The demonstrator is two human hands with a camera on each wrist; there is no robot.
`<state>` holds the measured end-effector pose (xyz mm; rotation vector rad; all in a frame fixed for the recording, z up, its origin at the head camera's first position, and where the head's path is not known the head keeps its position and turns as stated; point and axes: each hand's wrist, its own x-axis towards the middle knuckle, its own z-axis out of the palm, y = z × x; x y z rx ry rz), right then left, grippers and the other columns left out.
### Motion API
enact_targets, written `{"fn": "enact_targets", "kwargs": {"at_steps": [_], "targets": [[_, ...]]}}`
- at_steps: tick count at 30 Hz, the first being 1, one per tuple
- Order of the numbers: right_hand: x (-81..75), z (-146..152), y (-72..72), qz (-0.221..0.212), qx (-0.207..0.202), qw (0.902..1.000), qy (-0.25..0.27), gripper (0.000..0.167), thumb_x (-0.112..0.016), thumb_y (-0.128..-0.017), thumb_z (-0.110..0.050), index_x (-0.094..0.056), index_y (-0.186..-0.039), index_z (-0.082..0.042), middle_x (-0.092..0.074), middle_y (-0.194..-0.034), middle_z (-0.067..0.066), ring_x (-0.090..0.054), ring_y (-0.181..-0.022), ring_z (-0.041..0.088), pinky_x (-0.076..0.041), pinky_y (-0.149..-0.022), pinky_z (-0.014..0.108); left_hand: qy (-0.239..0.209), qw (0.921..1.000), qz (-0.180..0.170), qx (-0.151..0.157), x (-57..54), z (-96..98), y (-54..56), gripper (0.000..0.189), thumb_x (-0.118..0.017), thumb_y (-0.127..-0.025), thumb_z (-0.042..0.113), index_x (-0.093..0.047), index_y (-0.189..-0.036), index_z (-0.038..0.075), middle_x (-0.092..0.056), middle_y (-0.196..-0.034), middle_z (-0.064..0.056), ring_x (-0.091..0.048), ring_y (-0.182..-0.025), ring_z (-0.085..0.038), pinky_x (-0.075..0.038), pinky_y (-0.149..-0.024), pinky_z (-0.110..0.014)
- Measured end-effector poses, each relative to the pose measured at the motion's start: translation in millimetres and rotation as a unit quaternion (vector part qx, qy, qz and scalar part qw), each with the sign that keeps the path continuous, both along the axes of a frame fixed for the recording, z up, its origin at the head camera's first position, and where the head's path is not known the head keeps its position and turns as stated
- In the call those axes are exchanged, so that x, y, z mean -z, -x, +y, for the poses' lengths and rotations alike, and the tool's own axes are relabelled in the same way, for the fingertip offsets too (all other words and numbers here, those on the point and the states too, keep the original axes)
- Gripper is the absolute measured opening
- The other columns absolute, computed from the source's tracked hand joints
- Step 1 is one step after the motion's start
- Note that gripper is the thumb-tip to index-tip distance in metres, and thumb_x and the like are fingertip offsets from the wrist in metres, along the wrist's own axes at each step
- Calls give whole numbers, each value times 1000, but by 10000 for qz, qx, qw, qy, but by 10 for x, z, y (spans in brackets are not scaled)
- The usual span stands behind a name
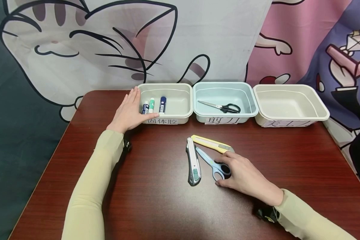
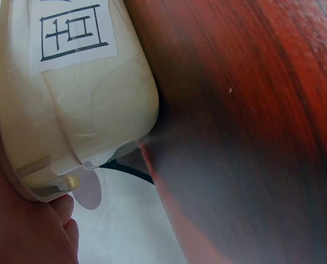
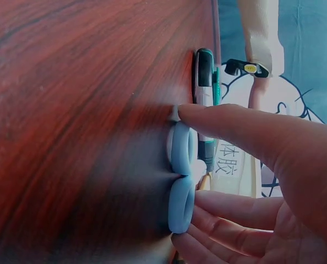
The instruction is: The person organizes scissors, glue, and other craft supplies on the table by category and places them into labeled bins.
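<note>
My right hand (image 1: 243,173) is at the light-blue scissors (image 1: 211,160), thumb at one finger loop and fingers at the other. In the right wrist view the blue handles (image 3: 181,148) stand between the thumb and the fingertips, close to the tabletop. A grey-and-black utility knife (image 1: 193,163) and a yellow utility knife (image 1: 213,144) lie beside the scissors. My left hand (image 1: 130,111) rests at the left corner of the cream bin (image 1: 180,91), fingers straight along its side and thumb across its front rim. That bin holds three glue sticks (image 1: 162,105).
A light-blue bin (image 1: 246,90) with black-handled scissors (image 1: 229,107) stands in the middle of the back row. To its right is another cream bin (image 1: 288,100). Paper labels mark the bin fronts. A printed cloth (image 1: 225,40) hangs behind the brown table (image 1: 156,206).
</note>
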<state>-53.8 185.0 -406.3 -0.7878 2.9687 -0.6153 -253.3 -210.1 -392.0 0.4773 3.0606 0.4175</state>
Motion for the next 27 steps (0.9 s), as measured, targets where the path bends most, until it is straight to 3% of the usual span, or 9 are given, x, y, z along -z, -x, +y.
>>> {"fn": "enact_targets", "kwargs": {"at_steps": [7, 17, 27], "targets": [[-13, 1, 12, 4, -38, 10000, -39, 50, -93, -63, -29, -76, -107, -10, -63, -98, -3, -56, -79, 10, -51, -66, 35, -13, 10000, -6, -3, -12, 5, -5, 132, -51, -80, 88, 2, -161, -1, 6, -169, -14, 4, -155, -26, 2, -123, -38], [-19, 9, 49, 68, -88, 9999, -78, 45, -89, -60, -29, -76, -100, -11, -60, -93, -6, -50, -71, 9, -45, -59, 29, 12, 10000, 3, 10, -3, -1, 0, 131, -51, -80, 88, 2, -160, -2, 5, -168, -16, 6, -154, -24, 2, -123, -39], [-23, 46, 77, -10, -52, 10000, 17, 46, -86, -57, -28, -75, -99, -13, -61, -96, -6, -52, -71, 11, -48, -62, 30, 79, 10000, -24, 12, -27, 1, -4, 132, -50, -79, 89, 3, -160, -1, 4, -168, -17, 6, -154, -25, 3, -123, -38]]}}
